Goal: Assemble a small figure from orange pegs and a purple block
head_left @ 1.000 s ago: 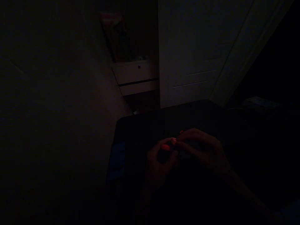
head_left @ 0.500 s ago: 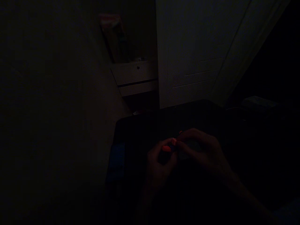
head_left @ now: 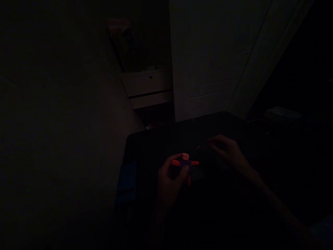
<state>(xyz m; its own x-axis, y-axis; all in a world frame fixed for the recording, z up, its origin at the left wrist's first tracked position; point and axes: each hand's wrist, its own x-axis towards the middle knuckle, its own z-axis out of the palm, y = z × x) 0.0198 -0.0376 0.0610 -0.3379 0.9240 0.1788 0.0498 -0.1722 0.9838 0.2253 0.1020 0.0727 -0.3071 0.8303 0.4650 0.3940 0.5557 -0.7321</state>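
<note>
The scene is very dark. My left hand (head_left: 168, 182) grips a small clay-like figure (head_left: 185, 163) with a pinkish-orange head, orange-red arms stretched to both sides and a dark purple body. An orange-red piece, perhaps a leg, shows below my thumb; part of the body is covered by my fingers. My right hand (head_left: 227, 149) is apart from the figure, up and to its right, with thumb and fingertips drawn together. Whether anything is pinched there cannot be seen. Some tiny red bits (head_left: 198, 147) lie on the dark table (head_left: 156, 139) between the two hands.
A blue flat object (head_left: 126, 182) lies at the table's left edge. Beyond the table stand a pale drawer unit (head_left: 148, 85) and a whitish door or panel (head_left: 203, 62). A pale, box-like shape (head_left: 282, 113) sits in shadow at the right.
My right hand has come off the figure and moved up and right. The figure now faces the camera with head and both arms showing, held in my left hand alone.
</note>
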